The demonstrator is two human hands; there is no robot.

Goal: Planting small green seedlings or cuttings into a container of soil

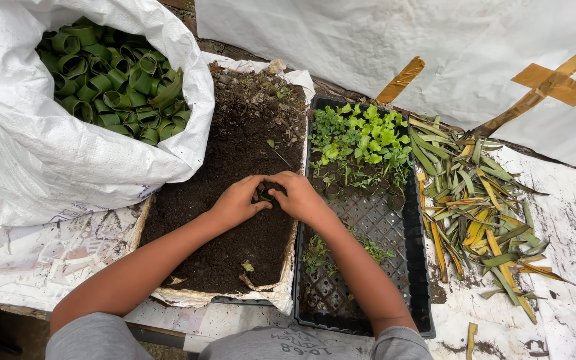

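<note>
Both hands meet over the dark soil (235, 160): left hand (237, 201) and right hand (299, 195) curl inward, fingertips cupping a small green leaf pot (265, 195) between them. White sack of leaf rolls (111, 80) at ten o'clock, black seedling tray (368, 193) at three.

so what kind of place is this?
Likely a plant nursery potting bench: both hands press a leaf pot into a soil heap, beside a black seedling tray and a sack of rolled leaf rings.
</note>
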